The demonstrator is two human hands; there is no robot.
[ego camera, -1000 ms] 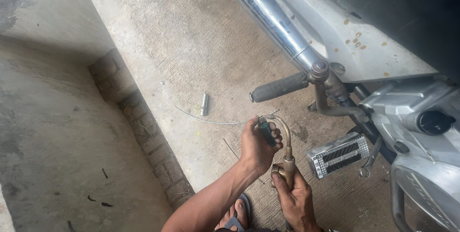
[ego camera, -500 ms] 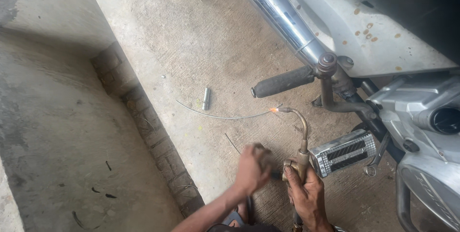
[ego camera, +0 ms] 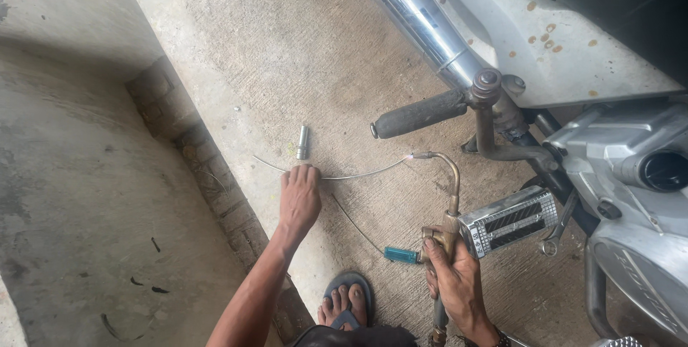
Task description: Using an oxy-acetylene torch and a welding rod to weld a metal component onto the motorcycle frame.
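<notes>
Wire (ego camera: 358,174), thin and gently curved, lies on the concrete floor (ego camera: 287,46) with its long axis running left to right, from under the left hand (ego camera: 299,196) toward the small flame at the brass torch (ego camera: 448,196) nozzle. Left fingers press down flat on the wire's left part, spread rather than curled around it. The right hand (ego camera: 459,282) is wrapped closed on the torch handle, nozzle pointing left at the wire's right end. A metal socket (ego camera: 303,142) stands just beyond the left hand; a blue lighter (ego camera: 400,254) lies near the right hand, beside the motorcycle footpeg (ego camera: 509,219).
</notes>
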